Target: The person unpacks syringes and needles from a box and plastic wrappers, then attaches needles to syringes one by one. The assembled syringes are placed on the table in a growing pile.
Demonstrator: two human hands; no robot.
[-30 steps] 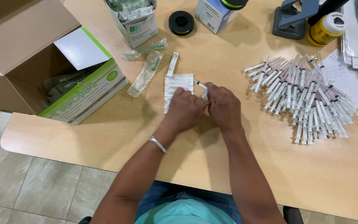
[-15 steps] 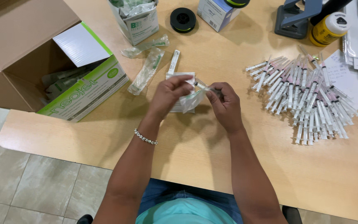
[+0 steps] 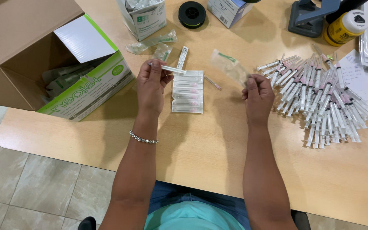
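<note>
Head view: your left hand (image 3: pixel 150 85) pinches syringe (image 3: pixel 170 68) above needle packet strip (image 3: pixel 188 91); your right hand (image 3: pixel 257 94) grips empty clear wrapper (image 3: pixel 228 64) near syringe pile (image 3: pixel 320 100).

Clinic or medical supply prep room, by the look of it. Wooden tabletop (image 3: pixel 201 145) over a tiled floor (image 3: pixel 35 187). At 3 o'clock, a big heap of capped syringes (image 3: pixel 320 98); centre, a strip of sealed needle packets (image 3: pixel 188 91). At 10 o'clock, a cardboard carton (image 3: pixel 18 38) holding a green-and-white supply box (image 3: pixel 90 85). Torn clear wrappers (image 3: pixel 150 42) at 12 o'clock.
</note>
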